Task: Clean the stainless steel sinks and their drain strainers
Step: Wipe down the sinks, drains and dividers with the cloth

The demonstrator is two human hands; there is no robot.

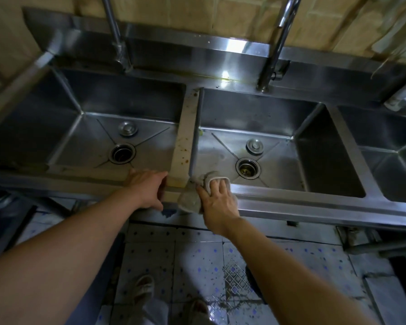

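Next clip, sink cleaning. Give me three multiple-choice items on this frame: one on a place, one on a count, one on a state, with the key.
1. Where is the cloth?
A. in the left basin
B. on the front rim by the divider
C. on the floor

2. How many faucets rise behind the basins?
A. one
B. two
C. four

3. What is the right hand doing?
A. pressing the cloth
B. lifting a strainer
C. turning a faucet

Key: B, it drapes over the front rim beside the divider; B, a left faucet and a right faucet; A, its fingers lie spread on the cloth.
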